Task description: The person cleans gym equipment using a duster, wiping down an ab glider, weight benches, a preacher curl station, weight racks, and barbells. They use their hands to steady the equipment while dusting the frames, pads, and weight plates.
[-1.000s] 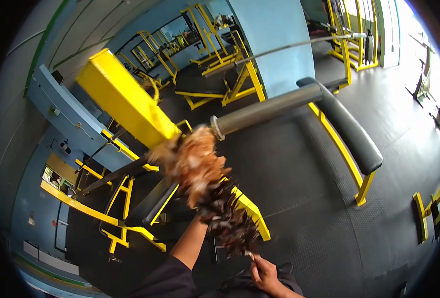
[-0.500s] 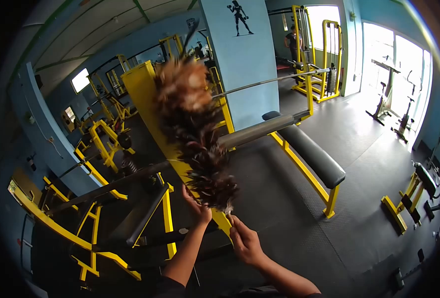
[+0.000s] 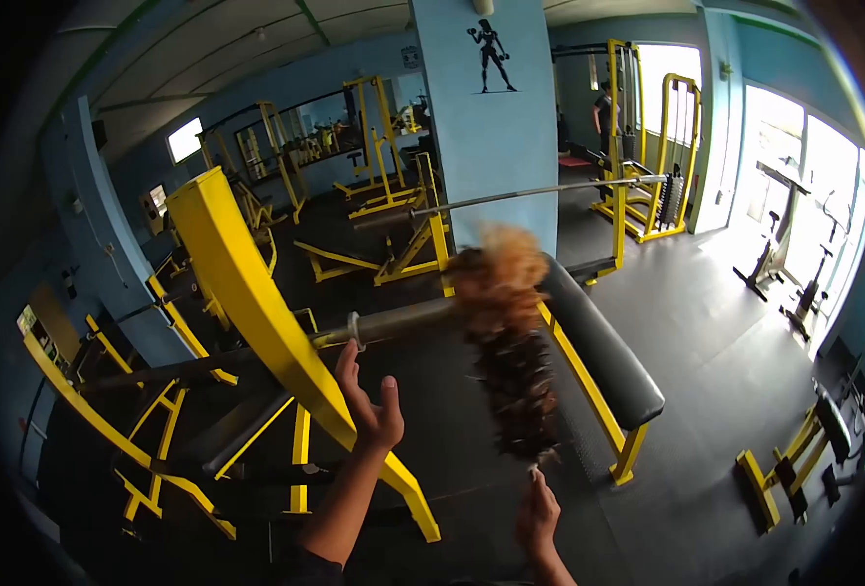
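Observation:
A feather duster (image 3: 520, 391), dark brown with a lighter tan tip, stands nearly upright in front of me. My right hand (image 3: 540, 513) is closed round its thin handle, just below the feathers. The tip is blurred and overlaps the thick horizontal bar (image 3: 408, 319) and the near end of the black padded bench (image 3: 598, 342). To the left, my left hand (image 3: 372, 405) is raised with thumb and fingers apart, holding nothing. Its fingertips are right by the round collar (image 3: 356, 329) on the bar, beside the slanted yellow post (image 3: 256, 303).
A long thin barbell (image 3: 540, 195) crosses in front of the blue pillar (image 3: 486, 146). Yellow-framed machines stand at the left and back. Near the bright doorway are exercise bikes (image 3: 774, 234). A person (image 3: 603, 117) is by the cable machine (image 3: 681, 146) at the back right.
The feather duster has swung right, from in front of the yellow post to over the bar and bench. My left hand has moved up and left, its fingers spreading near the collar.

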Demonstrator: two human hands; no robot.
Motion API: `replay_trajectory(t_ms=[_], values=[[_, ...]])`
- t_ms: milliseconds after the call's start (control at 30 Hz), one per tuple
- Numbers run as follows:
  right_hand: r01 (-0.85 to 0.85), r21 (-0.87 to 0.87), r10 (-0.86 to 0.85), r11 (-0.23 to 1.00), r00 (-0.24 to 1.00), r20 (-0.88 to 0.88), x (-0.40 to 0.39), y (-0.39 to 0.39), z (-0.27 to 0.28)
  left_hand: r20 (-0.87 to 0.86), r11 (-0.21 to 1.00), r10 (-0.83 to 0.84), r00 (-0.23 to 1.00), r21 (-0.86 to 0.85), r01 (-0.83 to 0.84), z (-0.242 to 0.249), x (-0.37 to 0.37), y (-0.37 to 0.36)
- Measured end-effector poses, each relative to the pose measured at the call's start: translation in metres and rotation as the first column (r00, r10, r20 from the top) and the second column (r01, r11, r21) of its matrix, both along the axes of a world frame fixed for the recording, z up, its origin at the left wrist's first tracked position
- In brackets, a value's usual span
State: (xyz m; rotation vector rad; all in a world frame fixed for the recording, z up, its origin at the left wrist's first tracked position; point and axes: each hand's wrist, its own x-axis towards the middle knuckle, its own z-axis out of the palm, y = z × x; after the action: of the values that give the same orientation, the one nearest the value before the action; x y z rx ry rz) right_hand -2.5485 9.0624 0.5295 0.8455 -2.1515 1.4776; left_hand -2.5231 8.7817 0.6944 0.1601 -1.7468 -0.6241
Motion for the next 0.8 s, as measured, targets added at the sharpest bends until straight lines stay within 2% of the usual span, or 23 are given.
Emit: replay_trajectory(t_ms=[67, 100, 133, 200, 267, 333, 367, 400, 467, 500, 567, 600, 667, 733, 767, 800], values=[[0.092, -0.091, -0.072, 0.992, 0.977, 0.202, -0.041, 0.020, -0.002, 0.041, 0.998, 0.056, 0.998, -0.040, -0.055, 0.008, -0.023, 0.013], [0.051, -0.033, -0.034, 0.998, 0.923, 0.384, -0.054, 0.032, 0.013, 0.032, 0.996, 0.088, 0.996, -0.031, -0.087, 0.012, -0.034, 0.019], [0.019, -0.026, -0.008, 0.999, 0.926, 0.377, -0.066, 0.039, 0.012, 0.057, 0.994, 0.106, 0.993, -0.032, -0.104, 0.013, -0.044, 0.024], [-0.101, 0.019, 0.095, 0.995, 0.978, 0.185, -0.089, 0.049, 0.007, 0.073, 0.989, 0.148, 0.986, -0.029, -0.146, 0.016, -0.061, 0.030], [-0.155, 0.029, 0.152, 0.987, 0.985, 0.077, -0.099, 0.047, 0.013, -0.041, 0.983, 0.186, 0.982, 0.017, -0.185, 0.017, -0.072, 0.034], [-0.226, 0.226, 0.242, 0.948, 0.969, -0.048, -0.109, 0.046, 0.023, -0.151, 0.966, 0.208, 0.966, 0.189, -0.178, 0.022, -0.076, 0.041], [-0.265, 0.343, 0.304, 0.901, 0.950, -0.066, -0.111, 0.049, 0.033, -0.221, 0.942, 0.213, 0.952, 0.303, -0.141, 0.024, -0.077, 0.045], [-0.310, 0.453, 0.339, 0.836, 0.941, 0.020, -0.115, 0.051, 0.038, -0.275, 0.916, 0.192, 0.942, 0.395, -0.072, 0.033, -0.075, 0.056], [-0.335, 0.479, 0.373, 0.812, 0.928, 0.016, -0.128, 0.046, 0.063, -0.364, 0.915, 0.175, 0.915, 0.404, -0.014, 0.036, -0.073, 0.055], [-0.356, 0.478, 0.397, 0.803, 0.918, 0.017, -0.139, 0.042, 0.074, -0.363, 0.914, 0.200, 0.910, 0.404, -0.039, 0.033, -0.071, 0.049], [-0.406, 0.144, 0.409, 0.903, 0.912, 0.007, -0.171, 0.034, 0.095, -0.257, 0.886, 0.390, 0.884, 0.367, -0.283, 0.026, -0.068, 0.038], [-0.426, 0.142, 0.428, 0.894, 0.904, 0.016, -0.192, 0.033, 0.105, -0.260, 0.874, 0.420, 0.869, 0.373, -0.311, 0.028, -0.072, 0.040], [-0.521, -0.017, 0.519, 0.853, 0.846, 0.122, -0.239, 0.024, 0.125, -0.183, 0.900, 0.406, 0.895, 0.247, -0.358, 0.037, -0.086, 0.045], [-0.569, -0.200, 0.601, 0.798, 0.773, 0.202, -0.288, -0.002, 0.122, -0.143, 0.919, 0.390, 0.910, 0.125, -0.374, 0.032, -0.105, 0.033], [-0.605, -0.264, 0.656, 0.751, 0.640, 0.400, -0.306, -0.006, 0.131, -0.135, 0.915, 0.398, 0.907, 0.125, -0.383, 0.033, -0.117, 0.034], [-0.646, -0.246, 0.684, 0.722, 0.617, 0.388, -0.329, -0.016, 0.126, -0.131, 0.910, 0.410, 0.902, 0.126, -0.395, 0.035, -0.131, 0.033]])
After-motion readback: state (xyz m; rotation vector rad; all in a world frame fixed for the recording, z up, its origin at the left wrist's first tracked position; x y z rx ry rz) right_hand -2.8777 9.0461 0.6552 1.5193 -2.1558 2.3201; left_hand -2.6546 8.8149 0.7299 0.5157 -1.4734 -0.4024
